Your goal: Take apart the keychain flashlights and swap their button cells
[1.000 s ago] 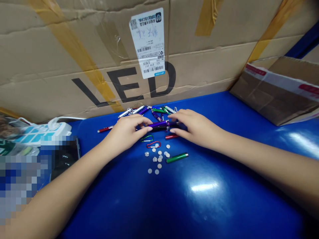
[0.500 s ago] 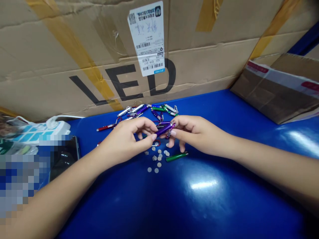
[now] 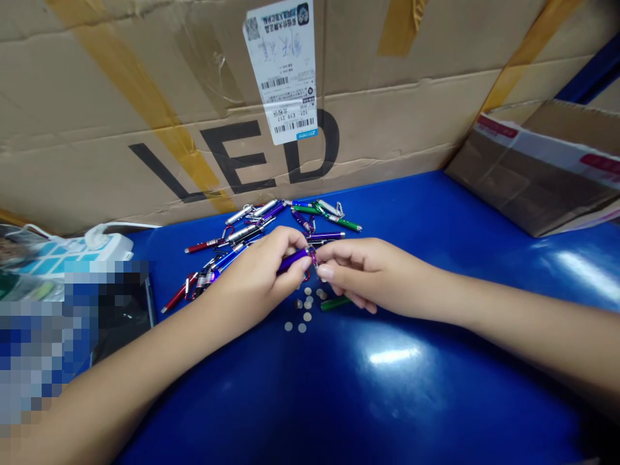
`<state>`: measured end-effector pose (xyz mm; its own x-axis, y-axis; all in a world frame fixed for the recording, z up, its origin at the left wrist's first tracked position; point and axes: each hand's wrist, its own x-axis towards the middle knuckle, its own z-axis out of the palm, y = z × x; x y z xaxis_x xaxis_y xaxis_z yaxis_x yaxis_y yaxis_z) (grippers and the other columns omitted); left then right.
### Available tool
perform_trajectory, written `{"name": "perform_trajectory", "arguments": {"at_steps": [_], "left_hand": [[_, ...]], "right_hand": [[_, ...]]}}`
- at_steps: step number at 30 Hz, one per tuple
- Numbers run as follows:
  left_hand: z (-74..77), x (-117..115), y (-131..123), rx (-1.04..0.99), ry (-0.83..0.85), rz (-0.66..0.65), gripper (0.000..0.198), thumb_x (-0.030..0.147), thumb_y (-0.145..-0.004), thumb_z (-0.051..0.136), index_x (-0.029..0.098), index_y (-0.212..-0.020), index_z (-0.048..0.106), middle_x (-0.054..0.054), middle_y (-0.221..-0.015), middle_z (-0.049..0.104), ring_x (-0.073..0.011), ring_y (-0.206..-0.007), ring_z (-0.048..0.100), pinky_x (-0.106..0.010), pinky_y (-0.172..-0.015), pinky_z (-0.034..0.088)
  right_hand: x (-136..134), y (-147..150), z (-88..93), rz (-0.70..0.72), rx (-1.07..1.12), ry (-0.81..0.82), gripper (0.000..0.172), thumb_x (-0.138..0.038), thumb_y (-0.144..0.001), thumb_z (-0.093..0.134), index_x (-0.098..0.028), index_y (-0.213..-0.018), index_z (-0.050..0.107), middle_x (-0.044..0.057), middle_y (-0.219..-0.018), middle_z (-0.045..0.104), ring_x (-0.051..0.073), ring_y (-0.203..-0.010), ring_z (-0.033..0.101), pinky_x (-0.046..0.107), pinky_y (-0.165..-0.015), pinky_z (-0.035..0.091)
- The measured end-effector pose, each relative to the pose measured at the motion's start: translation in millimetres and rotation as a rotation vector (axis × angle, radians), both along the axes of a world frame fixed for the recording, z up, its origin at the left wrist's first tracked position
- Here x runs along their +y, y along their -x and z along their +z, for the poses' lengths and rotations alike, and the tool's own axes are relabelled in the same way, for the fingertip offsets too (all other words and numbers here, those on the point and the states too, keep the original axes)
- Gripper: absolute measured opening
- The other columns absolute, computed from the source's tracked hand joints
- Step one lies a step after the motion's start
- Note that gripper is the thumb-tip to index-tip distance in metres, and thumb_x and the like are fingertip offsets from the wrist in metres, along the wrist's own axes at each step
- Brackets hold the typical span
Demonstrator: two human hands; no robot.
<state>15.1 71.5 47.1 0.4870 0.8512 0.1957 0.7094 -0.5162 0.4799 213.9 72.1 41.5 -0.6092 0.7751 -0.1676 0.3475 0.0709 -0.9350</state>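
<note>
My left hand (image 3: 259,274) grips a small purple flashlight (image 3: 292,259) by its barrel, just above the blue table (image 3: 411,387). My right hand (image 3: 361,271) pinches the flashlight's right end with thumb and forefinger. Under the hands lie several small silver button cells (image 3: 304,316) and a green flashlight barrel (image 3: 335,302), partly hidden by my right fingers. Behind my hands, a scatter of small coloured flashlights (image 3: 271,219) in red, purple, green and silver lies near the cardboard.
A big cardboard box marked LED (image 3: 232,161) stands along the back of the table. A smaller open carton (image 3: 537,168) sits at the right. A white power strip (image 3: 104,242) and a dark phone (image 3: 123,310) lie at the left, beside a blurred patch.
Both hands lifted the purple flashlight off the pile and drew it toward me. The left hand now wraps its barrel, and the right has shifted to pinch its end.
</note>
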Motion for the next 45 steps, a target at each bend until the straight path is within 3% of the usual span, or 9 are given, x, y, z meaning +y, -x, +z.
{"name": "perform_trajectory", "arguments": {"at_steps": [7, 12, 19, 25, 28, 32, 36, 40, 45], "left_hand": [[-5.7, -5, 1, -0.001, -0.113, -0.048, 0.014, 0.026, -0.092, 0.049, 0.022, -0.105, 0.050, 0.004, -0.083, 0.062, -0.0099, -0.072, 0.059, -0.019, -0.063, 0.045], [-5.8, -6, 4, 0.055, -0.232, -0.111, 0.015, 0.025, -0.094, 0.047, 0.020, -0.107, 0.052, 0.000, -0.097, 0.064, -0.0110, -0.088, 0.061, -0.020, -0.077, 0.046], [-13.1, -2, 10, 0.140, -0.319, -0.164, 0.013, 0.025, -0.095, 0.045, 0.017, -0.103, 0.053, -0.002, -0.089, 0.061, -0.0128, -0.079, 0.060, -0.022, -0.067, 0.046], [-15.7, -8, 8, 0.174, -0.377, -0.183, 0.016, 0.027, -0.096, 0.043, 0.017, -0.105, 0.052, -0.004, -0.090, 0.062, -0.0154, -0.079, 0.061, -0.025, -0.065, 0.048], [-14.9, -13, 4, 0.171, -0.306, -0.161, 0.019, 0.029, -0.096, 0.042, 0.017, -0.104, 0.054, -0.005, -0.091, 0.063, -0.0168, -0.080, 0.062, -0.027, -0.067, 0.050], [-12.1, -20, -3, 0.201, -0.180, -0.095, 0.020, 0.028, -0.096, 0.041, 0.018, -0.107, 0.054, -0.006, -0.100, 0.066, -0.0178, -0.086, 0.063, -0.028, -0.072, 0.051], [-10.2, -28, -11, 0.305, -0.180, -0.006, 0.019, 0.027, -0.095, 0.040, 0.019, -0.103, 0.056, -0.005, -0.093, 0.069, -0.0176, -0.076, 0.066, -0.027, -0.062, 0.050], [-9.4, -34, -16, 0.476, -0.353, 0.069, 0.021, 0.026, -0.095, 0.039, 0.018, -0.088, 0.058, -0.004, -0.069, 0.067, -0.0192, -0.056, 0.064, -0.027, -0.046, 0.040], [-5.4, -34, -15, 0.532, -0.503, 0.075, 0.030, 0.029, -0.095, 0.039, 0.020, -0.072, 0.056, -0.002, -0.054, 0.060, -0.0180, -0.046, 0.059, -0.027, -0.042, 0.030]], "right_hand": [[-2, 5, -6.9, 0.060, 0.173, 0.164, 0.014, -0.028, -0.087, 0.055, -0.017, -0.096, 0.054, 0.000, -0.081, 0.062, 0.012, -0.063, 0.065, 0.018, -0.040, 0.050], [3, 0, -5.3, 0.096, 0.188, 0.148, 0.019, -0.034, -0.090, 0.051, -0.016, -0.086, 0.055, -0.002, -0.071, 0.060, 0.007, -0.048, 0.056, 0.019, -0.040, 0.046], [4, -7, -0.2, 0.105, -0.018, -0.152, 0.020, -0.036, -0.095, 0.041, -0.019, -0.086, 0.045, -0.007, -0.064, 0.041, 0.007, -0.054, 0.036, 0.019, -0.048, 0.032], [0, -5, -2.8, 0.112, -0.392, -0.526, 0.017, -0.034, -0.093, 0.036, -0.020, -0.083, 0.037, -0.003, -0.064, 0.046, 0.011, -0.053, 0.037, 0.024, -0.049, 0.025], [0, -3, -3.7, 0.062, -0.633, -0.667, 0.017, -0.033, -0.091, 0.039, -0.017, -0.090, 0.045, 0.002, -0.064, 0.054, 0.014, -0.050, 0.041, 0.026, -0.048, 0.019], [-1, 0, -4.5, 0.023, -0.754, -0.773, 0.029, -0.036, -0.094, 0.032, -0.014, -0.097, 0.050, 0.008, -0.066, 0.063, 0.018, -0.051, 0.052, 0.028, -0.048, 0.017], [-2, 4, -6.5, -0.019, -0.795, -0.759, 0.031, -0.035, -0.095, 0.029, -0.013, -0.100, 0.050, 0.010, -0.067, 0.065, 0.022, -0.056, 0.058, 0.029, -0.048, 0.016], [-7, 10, -10.4, -0.038, -0.772, -0.703, 0.032, -0.035, -0.096, 0.026, -0.013, -0.100, 0.048, 0.009, -0.068, 0.063, 0.021, -0.056, 0.057, 0.029, -0.049, 0.018], [-4, 12, -10.8, -0.076, -0.510, -0.583, 0.028, -0.037, -0.098, 0.027, -0.017, -0.091, 0.046, 0.004, -0.069, 0.060, 0.015, -0.056, 0.048, 0.027, -0.052, 0.027]]}}
